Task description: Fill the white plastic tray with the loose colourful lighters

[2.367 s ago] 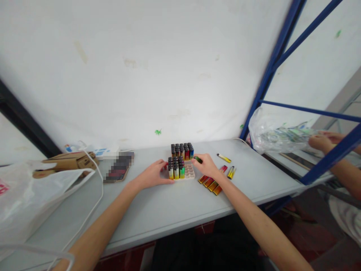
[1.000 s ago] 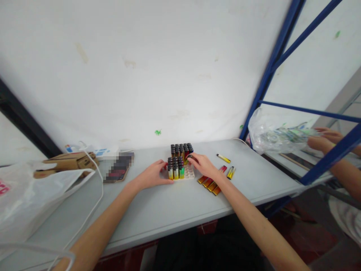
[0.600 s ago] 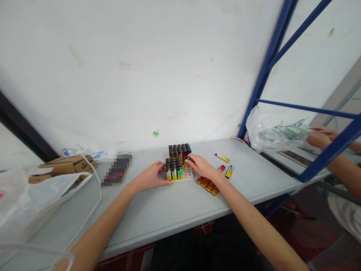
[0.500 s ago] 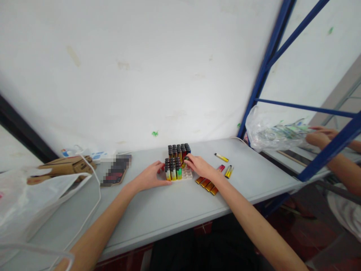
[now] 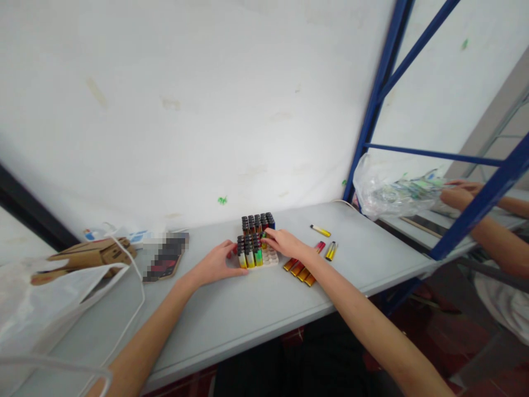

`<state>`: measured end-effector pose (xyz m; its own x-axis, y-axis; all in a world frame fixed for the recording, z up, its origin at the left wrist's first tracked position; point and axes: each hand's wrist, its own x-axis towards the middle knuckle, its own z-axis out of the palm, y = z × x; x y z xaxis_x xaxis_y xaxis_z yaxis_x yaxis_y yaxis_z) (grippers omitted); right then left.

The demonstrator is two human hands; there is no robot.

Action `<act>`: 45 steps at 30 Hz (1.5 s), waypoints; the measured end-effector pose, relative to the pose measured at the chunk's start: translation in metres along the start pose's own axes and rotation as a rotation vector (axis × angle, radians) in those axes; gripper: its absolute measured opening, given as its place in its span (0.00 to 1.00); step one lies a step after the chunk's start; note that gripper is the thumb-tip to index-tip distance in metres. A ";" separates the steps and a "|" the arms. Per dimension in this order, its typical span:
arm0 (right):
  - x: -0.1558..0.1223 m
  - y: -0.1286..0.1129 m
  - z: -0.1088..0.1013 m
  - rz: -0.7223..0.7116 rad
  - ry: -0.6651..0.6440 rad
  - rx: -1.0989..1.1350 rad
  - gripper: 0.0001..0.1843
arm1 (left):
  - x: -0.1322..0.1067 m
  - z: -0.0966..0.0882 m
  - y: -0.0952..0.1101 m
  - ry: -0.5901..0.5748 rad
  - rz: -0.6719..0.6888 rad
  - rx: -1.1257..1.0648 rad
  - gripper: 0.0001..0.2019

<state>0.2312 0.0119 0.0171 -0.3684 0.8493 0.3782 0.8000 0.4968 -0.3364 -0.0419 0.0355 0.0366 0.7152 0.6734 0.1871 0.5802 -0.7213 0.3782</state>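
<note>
A pale tray point(image 5: 270, 260) with round holes sits on the table, its left part filled with upright lighters point(image 5: 249, 259) with black tops. My left hand point(image 5: 215, 261) grips the left end of this tray, thumb along the front and fingers behind. At the tray's back right, my right hand point(image 5: 285, 242) pinches a greenish lighter point(image 5: 263, 240), mostly hidden by the fingers. Directly behind stands another block of upright lighters point(image 5: 257, 220). Beside my right forearm lie several red-and-gold lighters point(image 5: 298, 270), partly covered by it. Two yellow lighters, one farther back point(image 5: 320, 230) and one nearer point(image 5: 331, 251), lie to the right.
To the left are a phone point(image 5: 168, 259), partly pixelated, a brown cardboard box point(image 5: 95, 255), a white plastic bag point(image 5: 45, 309) and a white cable point(image 5: 142, 292). A blue metal frame point(image 5: 374, 105) rises at the right. Beyond it, another person's hands point(image 5: 460, 193) handle a clear plastic bag point(image 5: 384, 193).
The greenish lighter in my right hand has moved from a tilt toward upright, lower over the tray. My left hand stays on the tray. The view has shifted slightly.
</note>
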 end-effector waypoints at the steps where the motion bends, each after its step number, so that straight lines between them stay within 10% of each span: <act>1: -0.001 -0.001 0.000 0.010 -0.001 0.005 0.11 | 0.000 0.000 0.000 -0.003 -0.005 0.003 0.28; 7: -0.015 0.000 -0.026 0.077 0.024 0.053 0.19 | 0.000 -0.001 0.002 0.000 -0.008 -0.010 0.28; 18: -0.052 0.060 -0.055 0.934 0.052 -0.372 0.20 | -0.001 0.002 0.000 -0.005 0.005 -0.011 0.28; 28: -0.037 0.060 -0.042 0.683 0.076 -0.212 0.14 | -0.001 0.002 0.000 -0.001 -0.004 -0.020 0.28; 34: -0.025 0.036 -0.034 0.170 0.340 0.159 0.14 | -0.001 0.000 0.002 -0.010 -0.003 -0.016 0.28; 45: -0.024 0.004 -0.025 0.121 0.233 0.161 0.16 | -0.001 0.003 -0.001 0.018 0.010 -0.040 0.29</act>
<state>0.2546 -0.0112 0.0280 -0.1416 0.8495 0.5082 0.7394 0.4321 -0.5164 -0.0419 0.0347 0.0331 0.7137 0.6690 0.2076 0.5567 -0.7216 0.4117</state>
